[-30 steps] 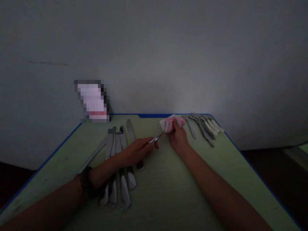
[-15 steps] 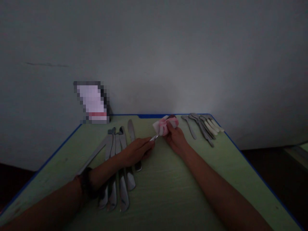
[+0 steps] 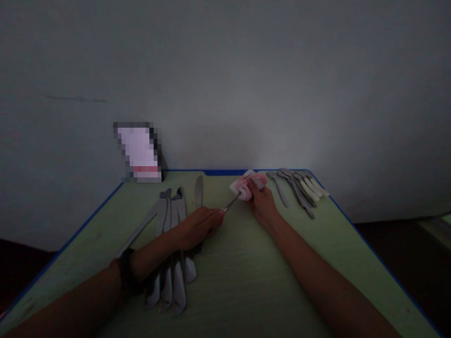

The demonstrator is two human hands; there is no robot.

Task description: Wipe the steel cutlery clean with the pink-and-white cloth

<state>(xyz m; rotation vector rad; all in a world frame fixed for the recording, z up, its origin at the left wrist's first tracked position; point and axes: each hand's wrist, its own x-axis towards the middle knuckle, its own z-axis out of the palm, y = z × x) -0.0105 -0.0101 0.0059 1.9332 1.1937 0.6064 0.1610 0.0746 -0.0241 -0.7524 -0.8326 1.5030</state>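
My left hand [image 3: 201, 226] is closed around the handle end of a slim metal piece of cutlery [image 3: 230, 203]. Its far end disappears into a crumpled pink and white cloth [image 3: 242, 188], so I cannot tell which kind it is. Pinching that cloth around the metal is my right hand [image 3: 262, 203], fingers closed. Under and beside my left forearm lie several metal table knives [image 3: 179, 286], partly covered by the arm. One more knife [image 3: 199, 190] rests just beyond my left hand. To the right of my right hand lies a single spoon [image 3: 280, 188].
Several more spoons [image 3: 299, 192] and some cutlery with white handles [image 3: 310, 188] lie at the back right of the light green table [image 3: 246, 281], which has a blue edge. A blurred-out upright screen [image 3: 139, 150] leans at the back left against the grey wall [image 3: 225, 84].
My right hand and the cloth have shifted slightly right, away from my left hand. More of the metal shaft shows between the hands. The whole view has moved a little.
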